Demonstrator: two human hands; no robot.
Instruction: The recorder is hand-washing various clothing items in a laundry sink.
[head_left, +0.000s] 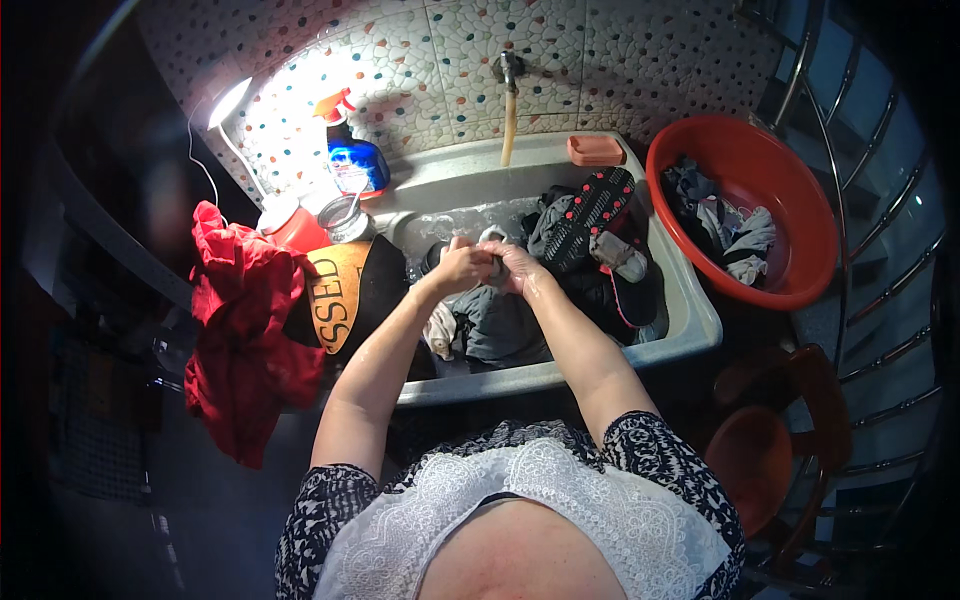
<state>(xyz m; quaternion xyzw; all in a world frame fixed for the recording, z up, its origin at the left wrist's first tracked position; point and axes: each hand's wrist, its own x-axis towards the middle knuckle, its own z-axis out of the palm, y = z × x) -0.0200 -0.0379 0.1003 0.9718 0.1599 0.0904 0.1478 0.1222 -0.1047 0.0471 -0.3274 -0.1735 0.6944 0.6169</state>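
Note:
My left hand (466, 265) and my right hand (517, 268) meet over the middle of a stone-grey sink (679, 300). Between them they grip a small light grey cloth (493, 235), mostly hidden by the fingers. Below my hands lies a dark grey wet garment (499, 326), with a whitish cloth (440, 330) at its left. Water with some foam (450, 223) shows behind my hands. To the right, a black insole with pink dots (596, 217) rests on the dark laundry, and a rolled grey cloth (619, 255) lies beside it.
A metal tap with a hose (509, 131) hangs over the sink; a soap dish (596, 150) sits on the rim. A red tub (814, 247) holds clothes at right. At left are a spray bottle (356, 161), a lit lamp (229, 103), a red garment (251, 330) and a printed black-orange cloth (337, 300).

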